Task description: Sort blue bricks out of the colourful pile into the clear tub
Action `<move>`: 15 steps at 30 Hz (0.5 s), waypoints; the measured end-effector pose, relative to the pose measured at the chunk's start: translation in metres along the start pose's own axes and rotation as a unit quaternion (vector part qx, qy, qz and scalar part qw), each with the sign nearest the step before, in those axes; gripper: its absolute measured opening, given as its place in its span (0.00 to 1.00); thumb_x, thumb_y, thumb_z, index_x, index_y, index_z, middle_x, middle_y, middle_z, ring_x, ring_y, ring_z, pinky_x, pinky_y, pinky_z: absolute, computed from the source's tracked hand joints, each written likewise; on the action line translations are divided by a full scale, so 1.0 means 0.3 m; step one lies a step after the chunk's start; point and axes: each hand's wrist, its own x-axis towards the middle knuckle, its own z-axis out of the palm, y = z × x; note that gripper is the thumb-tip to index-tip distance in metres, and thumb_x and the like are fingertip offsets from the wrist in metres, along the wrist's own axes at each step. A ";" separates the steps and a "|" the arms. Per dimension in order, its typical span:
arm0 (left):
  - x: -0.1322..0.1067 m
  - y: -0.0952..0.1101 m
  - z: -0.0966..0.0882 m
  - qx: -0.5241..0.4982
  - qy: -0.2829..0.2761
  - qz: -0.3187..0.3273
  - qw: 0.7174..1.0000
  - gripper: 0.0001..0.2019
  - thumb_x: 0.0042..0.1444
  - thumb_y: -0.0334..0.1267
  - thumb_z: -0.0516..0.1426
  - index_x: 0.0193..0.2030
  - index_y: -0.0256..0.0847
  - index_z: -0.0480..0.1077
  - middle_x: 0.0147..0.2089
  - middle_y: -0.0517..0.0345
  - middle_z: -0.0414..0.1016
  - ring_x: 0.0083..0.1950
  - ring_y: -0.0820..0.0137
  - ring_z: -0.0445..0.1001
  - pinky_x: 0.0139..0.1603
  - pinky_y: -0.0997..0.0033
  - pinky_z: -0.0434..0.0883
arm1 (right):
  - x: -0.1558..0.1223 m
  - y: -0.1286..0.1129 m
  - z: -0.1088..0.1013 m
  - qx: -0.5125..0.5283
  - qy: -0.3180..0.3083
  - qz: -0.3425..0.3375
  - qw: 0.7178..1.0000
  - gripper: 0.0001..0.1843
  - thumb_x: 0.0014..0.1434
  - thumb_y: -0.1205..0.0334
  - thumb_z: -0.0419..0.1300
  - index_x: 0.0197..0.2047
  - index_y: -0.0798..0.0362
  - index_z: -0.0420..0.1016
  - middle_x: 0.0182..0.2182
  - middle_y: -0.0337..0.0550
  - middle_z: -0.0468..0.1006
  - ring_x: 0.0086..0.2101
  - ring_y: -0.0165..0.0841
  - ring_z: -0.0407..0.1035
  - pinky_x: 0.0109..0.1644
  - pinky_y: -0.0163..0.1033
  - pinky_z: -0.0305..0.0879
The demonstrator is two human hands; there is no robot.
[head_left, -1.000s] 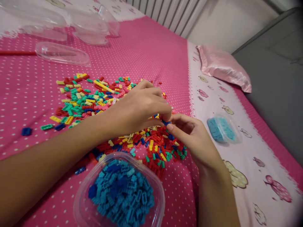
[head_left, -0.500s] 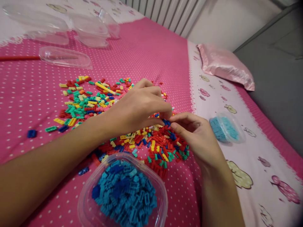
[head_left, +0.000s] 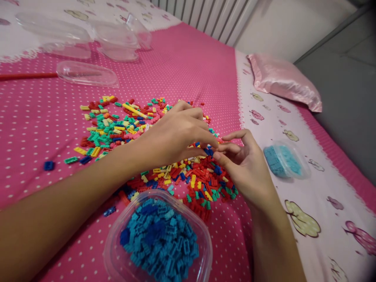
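Thumb and fingers of my left hand (head_left: 183, 135) pinch a small dark blue building brick (head_left: 209, 151) above the loose pile. My right hand (head_left: 245, 164) meets it from the other side, its thumb and a finger closed at the brick's right end while the index finger lifts away. Beneath both hands spreads a heap of small building bricks (head_left: 199, 182) in red, yellow, green, blue and cream. Close to me stands a clear plastic tub (head_left: 205, 250) filled with blue bricks (head_left: 164, 243), a few of them darker.
A lidded tub (head_left: 286, 160) of light blue bricks lies to the right. Far left are clear plastic containers (head_left: 114, 35), a clear lid (head_left: 88, 73) and a red stick (head_left: 28, 76). A pink pillow (head_left: 284, 80) rests at the back right of the polka-dot bedspread (head_left: 188, 58).
My right index finger has lifted off the brick and straightened. Both hands remain together over the pile. The whole view has shifted slightly, so things appear a little further right.
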 end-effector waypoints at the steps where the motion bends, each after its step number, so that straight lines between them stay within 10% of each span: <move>1: -0.001 -0.002 0.001 0.012 0.000 0.012 1.000 0.05 0.58 0.41 0.64 0.42 0.50 0.79 0.35 0.62 0.80 0.45 0.63 0.71 0.51 0.58 0.60 | -0.001 0.003 0.000 0.002 0.001 -0.003 1.000 0.19 0.54 0.61 0.68 0.44 0.44 0.62 0.30 0.33 0.79 0.31 0.33 0.76 0.34 0.37 0.71; 15: -0.004 0.004 -0.004 0.019 0.019 0.013 1.000 0.03 0.58 0.36 0.63 0.36 0.50 0.80 0.35 0.62 0.81 0.46 0.62 0.71 0.52 0.56 0.60 | -0.001 -0.007 0.014 0.031 -0.012 -0.015 0.999 0.21 0.56 0.61 0.68 0.47 0.41 0.62 0.30 0.31 0.79 0.30 0.32 0.77 0.31 0.37 0.72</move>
